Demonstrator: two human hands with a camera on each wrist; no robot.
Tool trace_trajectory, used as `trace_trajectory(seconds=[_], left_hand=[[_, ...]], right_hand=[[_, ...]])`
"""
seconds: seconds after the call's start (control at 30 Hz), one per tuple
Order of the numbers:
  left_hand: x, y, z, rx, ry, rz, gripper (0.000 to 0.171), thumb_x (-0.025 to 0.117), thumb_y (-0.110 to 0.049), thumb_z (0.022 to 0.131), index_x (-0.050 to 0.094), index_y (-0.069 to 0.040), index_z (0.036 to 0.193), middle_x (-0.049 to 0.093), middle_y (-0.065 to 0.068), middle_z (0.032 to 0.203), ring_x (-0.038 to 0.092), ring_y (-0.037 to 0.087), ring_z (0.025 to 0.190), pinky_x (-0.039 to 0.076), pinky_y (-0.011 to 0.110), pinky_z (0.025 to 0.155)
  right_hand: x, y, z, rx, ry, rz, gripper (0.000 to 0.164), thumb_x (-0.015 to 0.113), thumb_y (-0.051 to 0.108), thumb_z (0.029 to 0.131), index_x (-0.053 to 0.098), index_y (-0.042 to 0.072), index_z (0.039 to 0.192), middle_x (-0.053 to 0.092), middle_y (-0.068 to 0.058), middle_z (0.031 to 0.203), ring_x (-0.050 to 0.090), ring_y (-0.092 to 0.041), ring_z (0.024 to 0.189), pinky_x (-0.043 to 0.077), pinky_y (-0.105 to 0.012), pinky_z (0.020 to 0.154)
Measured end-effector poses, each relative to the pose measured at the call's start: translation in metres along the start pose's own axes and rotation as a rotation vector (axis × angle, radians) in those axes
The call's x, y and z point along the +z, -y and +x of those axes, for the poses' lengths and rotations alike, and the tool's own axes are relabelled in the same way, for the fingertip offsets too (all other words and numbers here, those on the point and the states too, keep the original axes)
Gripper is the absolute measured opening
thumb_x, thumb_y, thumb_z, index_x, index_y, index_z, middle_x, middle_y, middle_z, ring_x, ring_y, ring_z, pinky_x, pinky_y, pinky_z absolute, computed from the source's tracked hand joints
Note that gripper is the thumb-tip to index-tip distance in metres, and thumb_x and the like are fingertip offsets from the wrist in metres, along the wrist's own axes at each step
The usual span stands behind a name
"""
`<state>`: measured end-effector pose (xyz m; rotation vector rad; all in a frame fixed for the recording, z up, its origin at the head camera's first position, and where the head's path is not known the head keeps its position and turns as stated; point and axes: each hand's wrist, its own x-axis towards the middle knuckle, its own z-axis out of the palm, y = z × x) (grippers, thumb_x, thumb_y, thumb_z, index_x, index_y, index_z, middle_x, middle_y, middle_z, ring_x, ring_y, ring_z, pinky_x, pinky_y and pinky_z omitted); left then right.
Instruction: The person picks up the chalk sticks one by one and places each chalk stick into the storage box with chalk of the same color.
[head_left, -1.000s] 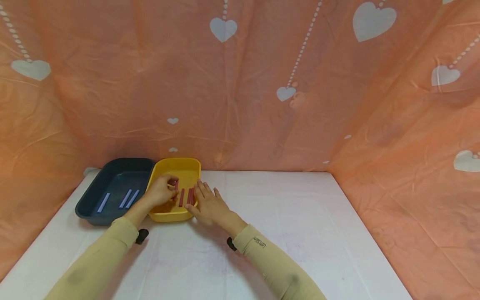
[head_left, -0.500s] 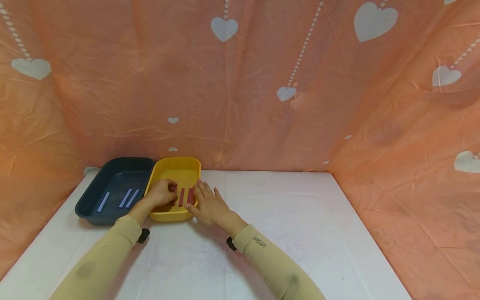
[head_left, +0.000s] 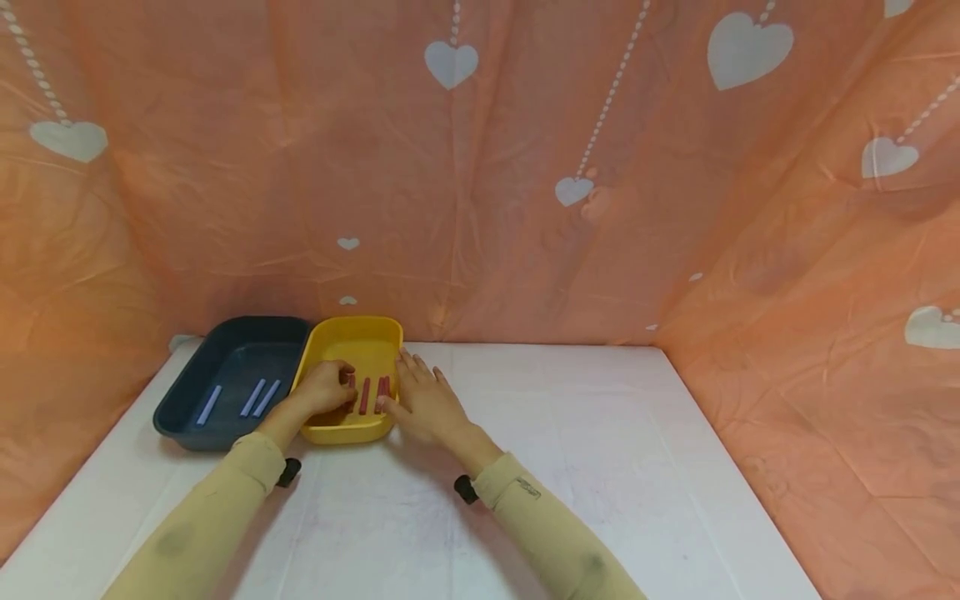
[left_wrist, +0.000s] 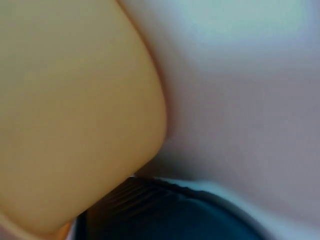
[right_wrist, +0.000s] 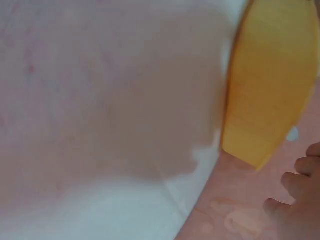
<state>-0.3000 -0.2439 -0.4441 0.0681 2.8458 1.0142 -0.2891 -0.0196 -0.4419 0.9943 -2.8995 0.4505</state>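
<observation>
A yellow tray (head_left: 351, 435) stands on the white table, with several short dark-red sticks (head_left: 364, 396) lying roughly parallel in it. My left hand (head_left: 324, 388) reaches over its left wall, curled fingers pinching another red stick (head_left: 350, 382) low in the tray and partly covering it. At the right rim my right hand (head_left: 429, 406) lies with straight fingers along the outside, its thumb reaching over the rim by the rightmost sticks. The left wrist view shows only the yellow outer wall (left_wrist: 80, 110) up close. Fingertips of the right hand (right_wrist: 300, 195) appear in the right wrist view.
Touching the yellow tray on its left is a larger dark-blue tray (head_left: 174, 435), which holds three lavender sticks (head_left: 209, 405). An orange curtain (head_left: 525, 267) with white hearts rises behind the table (head_left: 585, 467) and along both sides.
My left hand has come down and slightly left with the red stick, which now sits lower in the yellow tray. My right hand's fingers have shifted slightly outward at the rim.
</observation>
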Motion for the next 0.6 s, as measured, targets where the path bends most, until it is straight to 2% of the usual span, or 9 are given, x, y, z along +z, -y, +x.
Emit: trace_trajectory(seconds=[0.17,0.3,0.43,0.6], left_hand=[[0.000,-0.007,-0.008,0.070,-0.057,0.004,0.048,0.066,-0.007,0.097,0.052,0.016,0.137,0.053,0.036,0.131,0.059,0.045,0.113,0.052,0.055,0.100],[-0.001,-0.017,-0.022,0.095,-0.118,0.041,0.050,0.064,-0.014,0.101,0.050,0.011,0.142,0.041,0.036,0.146,0.054,0.048,0.124,0.045,0.062,0.107],[-0.005,-0.024,-0.038,0.130,-0.193,0.112,0.056,0.064,-0.021,0.102,0.048,0.009,0.146,0.038,0.034,0.152,0.046,0.051,0.134,0.036,0.067,0.112],[-0.010,-0.027,-0.057,0.157,-0.266,0.214,0.066,0.064,-0.032,0.103,0.042,0.006,0.152,0.038,0.030,0.156,0.041,0.053,0.138,0.033,0.070,0.112]], right_hand=[[-0.012,-0.014,-0.008,-0.032,-0.185,0.065,0.068,0.053,0.043,0.107,0.038,0.005,0.160,0.032,-0.010,0.168,0.033,-0.029,0.154,0.030,-0.051,0.123],[-0.023,-0.027,-0.020,-0.038,-0.301,0.136,0.064,0.059,0.037,0.104,0.044,0.004,0.156,0.039,-0.012,0.165,0.038,-0.032,0.151,0.032,-0.051,0.121],[-0.034,-0.040,-0.035,-0.018,-0.366,0.174,0.064,0.062,0.034,0.102,0.045,0.004,0.156,0.041,-0.014,0.163,0.040,-0.035,0.149,0.034,-0.053,0.120],[-0.044,-0.060,-0.054,0.036,-0.383,0.155,0.066,0.062,0.036,0.102,0.044,0.002,0.156,0.040,-0.018,0.163,0.038,-0.037,0.150,0.033,-0.055,0.120]])
